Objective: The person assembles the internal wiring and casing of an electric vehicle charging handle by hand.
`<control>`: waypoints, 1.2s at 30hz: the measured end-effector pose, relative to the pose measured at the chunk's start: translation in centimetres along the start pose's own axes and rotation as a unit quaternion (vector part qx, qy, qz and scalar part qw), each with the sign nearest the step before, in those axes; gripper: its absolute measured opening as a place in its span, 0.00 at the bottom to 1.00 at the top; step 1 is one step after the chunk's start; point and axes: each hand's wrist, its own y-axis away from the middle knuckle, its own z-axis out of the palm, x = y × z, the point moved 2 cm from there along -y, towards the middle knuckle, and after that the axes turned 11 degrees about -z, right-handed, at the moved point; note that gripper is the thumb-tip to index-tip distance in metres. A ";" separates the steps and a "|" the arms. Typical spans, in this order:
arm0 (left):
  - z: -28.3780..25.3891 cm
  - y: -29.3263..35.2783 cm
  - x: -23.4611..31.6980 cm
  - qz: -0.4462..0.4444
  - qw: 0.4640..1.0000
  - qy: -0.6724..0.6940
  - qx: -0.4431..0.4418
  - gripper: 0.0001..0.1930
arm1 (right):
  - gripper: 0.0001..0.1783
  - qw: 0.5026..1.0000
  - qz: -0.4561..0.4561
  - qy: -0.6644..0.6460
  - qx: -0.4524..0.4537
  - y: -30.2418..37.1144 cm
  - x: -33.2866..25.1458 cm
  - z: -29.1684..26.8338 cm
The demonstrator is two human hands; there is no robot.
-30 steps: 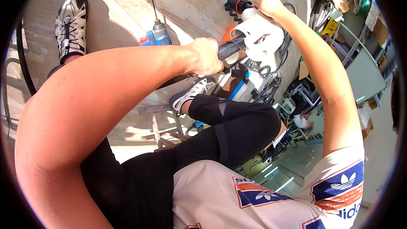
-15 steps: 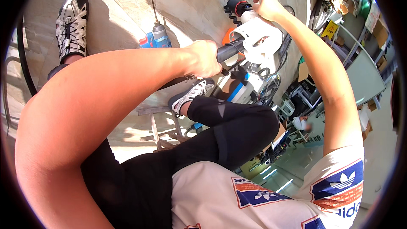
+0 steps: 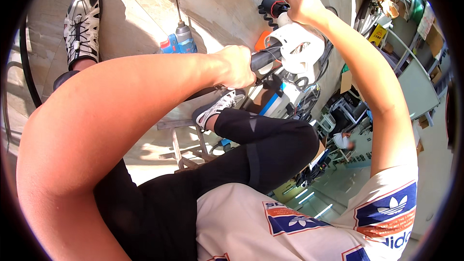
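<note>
My left hand [image 3: 238, 67] is closed around a black tube [image 3: 265, 59] near the middle of the view. At the tube's far end is a rounded white plastic shell [image 3: 298, 48] with openings in it. My right hand [image 3: 306, 7] is closed at the upper end of the shell, beside a black cylindrical end piece [image 3: 272, 7] with a red ring and coiled black cord. The right fingers hide what they grip. A blue cordless drill [image 3: 179, 43] with a long thin bit is on the floor, left of the tube.
Below the tube stands a wooden stool [image 3: 176, 140]. An orange piece [image 3: 262, 41] lies behind the tube. A grey-and-blue box [image 3: 275, 97] and loose cables [image 3: 309, 99] sit near my bent knee. Boxes, a yellow sign [image 3: 377, 36] and furniture crowd the right side.
Both hands have shifted slightly: the left a little to the right, the right a little to the left. The white shell has moved slightly rightward and turned a little.
</note>
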 end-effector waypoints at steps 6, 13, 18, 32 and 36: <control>-0.3 -0.2 -0.1 -0.009 1.000 0.019 -0.009 0.20 | 0.12 0.931 0.236 -0.263 0.095 -0.2 4.0 2.3; 0.3 -0.5 -0.3 0.004 1.000 0.010 0.022 0.20 | 0.26 0.958 0.205 -0.182 0.085 0.6 3.2 2.3; 0.2 -0.3 -0.3 -0.011 1.000 0.019 0.004 0.19 | 0.20 0.996 -0.072 -0.032 0.050 2.3 1.2 -0.4; -1.1 -0.2 0.4 -0.010 1.000 0.001 -0.001 0.19 | 0.26 0.937 0.176 -0.302 0.018 0.2 5.0 2.8; 0.1 -1.0 -0.3 0.017 0.999 -0.036 0.034 0.19 | 0.27 0.998 -0.026 -0.055 -0.003 1.8 3.5 1.3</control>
